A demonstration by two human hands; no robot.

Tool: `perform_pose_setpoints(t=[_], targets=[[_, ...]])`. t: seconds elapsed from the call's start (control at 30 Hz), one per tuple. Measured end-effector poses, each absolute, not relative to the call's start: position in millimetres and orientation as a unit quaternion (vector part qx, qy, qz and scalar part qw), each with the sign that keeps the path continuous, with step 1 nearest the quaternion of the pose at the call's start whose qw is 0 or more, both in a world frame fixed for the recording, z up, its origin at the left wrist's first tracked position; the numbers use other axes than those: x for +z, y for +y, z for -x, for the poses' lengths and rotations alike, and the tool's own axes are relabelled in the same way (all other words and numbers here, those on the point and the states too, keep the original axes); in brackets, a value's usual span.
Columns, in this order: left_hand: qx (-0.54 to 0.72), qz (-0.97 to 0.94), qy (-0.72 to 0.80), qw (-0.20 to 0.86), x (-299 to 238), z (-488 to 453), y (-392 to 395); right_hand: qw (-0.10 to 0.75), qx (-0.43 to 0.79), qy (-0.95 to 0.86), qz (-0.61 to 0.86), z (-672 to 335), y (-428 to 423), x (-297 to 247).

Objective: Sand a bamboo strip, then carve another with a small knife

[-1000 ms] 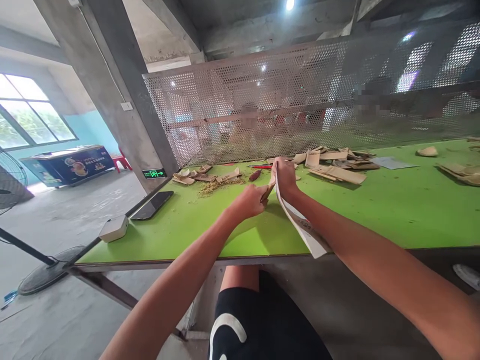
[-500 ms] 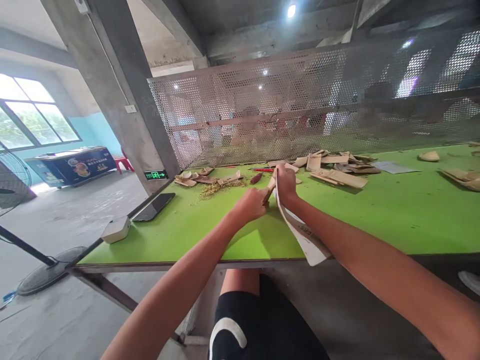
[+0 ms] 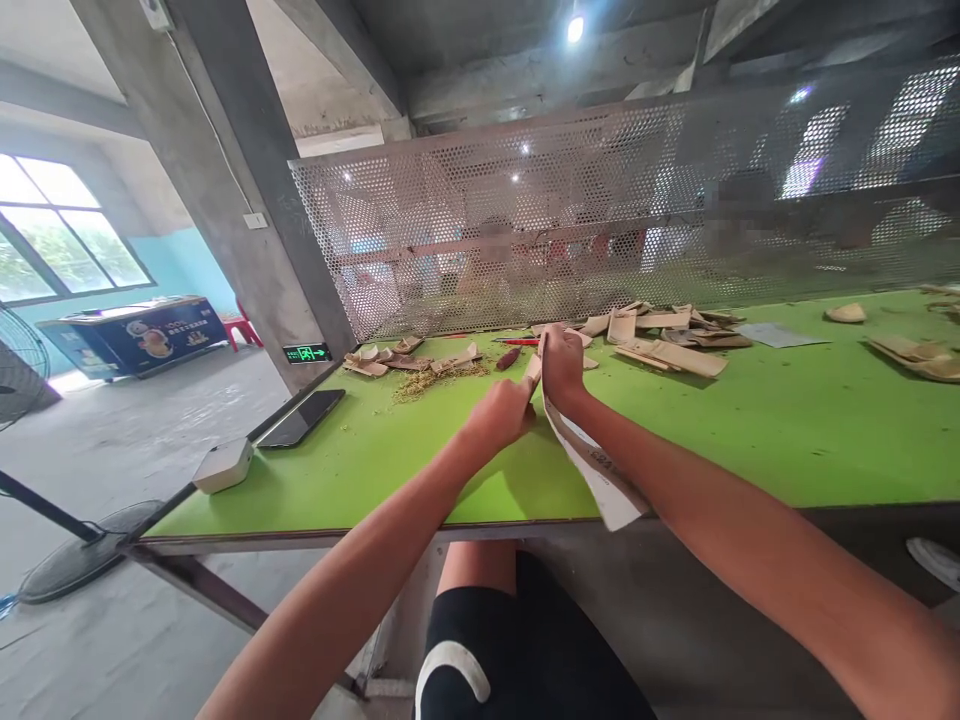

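My left hand (image 3: 501,412) is closed around a small pale piece of wood or bamboo (image 3: 533,369), whose upper end shows above the fingers. Against it, my right hand (image 3: 564,370) grips a long strip of sandpaper (image 3: 613,498) with a printed whitish back. The strip curls down from that hand past the table's front edge, partly behind my right forearm. The two hands are close together over the green table (image 3: 397,460). Just beyond them lie a tool with a dark red handle (image 3: 508,358) and a thin red item (image 3: 520,341).
Curved wood pieces (image 3: 671,355) are piled at the back right, beside a grey sheet (image 3: 780,335). More pieces (image 3: 367,362) and shavings (image 3: 416,385) lie back left. A phone (image 3: 303,418) and a white box (image 3: 223,466) rest near the left edge. A perforated metal screen (image 3: 465,250) stands behind.
The camera view has shifted slightly, so the scene sits a little further left. Both hands keep their grips, with only a slight movement where wood and sandpaper meet.
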State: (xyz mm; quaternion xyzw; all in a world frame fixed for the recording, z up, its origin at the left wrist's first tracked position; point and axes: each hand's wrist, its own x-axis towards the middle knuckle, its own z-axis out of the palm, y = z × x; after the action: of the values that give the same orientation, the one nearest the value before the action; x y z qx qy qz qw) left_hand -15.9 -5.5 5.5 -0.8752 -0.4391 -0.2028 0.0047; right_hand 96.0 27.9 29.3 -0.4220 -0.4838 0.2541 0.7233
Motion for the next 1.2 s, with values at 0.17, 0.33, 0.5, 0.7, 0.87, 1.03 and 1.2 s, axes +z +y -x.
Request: perform_pose_setpoints(t=[0.17,0.33,0.5,0.7,0.87,1.03,1.2], targets=[[-0.154,0.866,-0.473,0.058,7,14,-9,0.724,0.250,-0.470,0.438,-98,29,31],[-0.156,0.863,-0.476,0.064,4,15,-6,0.712,0.227,-0.505,0.431,-96,29,24],[-0.159,0.861,-0.476,0.085,0,13,-2,0.725,0.225,-0.481,0.439,-94,27,27],[-0.157,0.860,-0.478,0.086,-3,11,2,0.719,0.208,-0.499,0.436,-95,26,30],[-0.164,0.857,-0.484,0.069,-2,10,-1,0.709,0.194,-0.509,0.449,-96,27,30],[-0.164,0.858,-0.482,0.065,-2,9,-3,0.726,0.192,-0.486,0.447,-100,28,29],[-0.171,0.856,-0.484,0.068,-4,9,0,0.706,0.193,-0.513,0.448,-98,27,29]])
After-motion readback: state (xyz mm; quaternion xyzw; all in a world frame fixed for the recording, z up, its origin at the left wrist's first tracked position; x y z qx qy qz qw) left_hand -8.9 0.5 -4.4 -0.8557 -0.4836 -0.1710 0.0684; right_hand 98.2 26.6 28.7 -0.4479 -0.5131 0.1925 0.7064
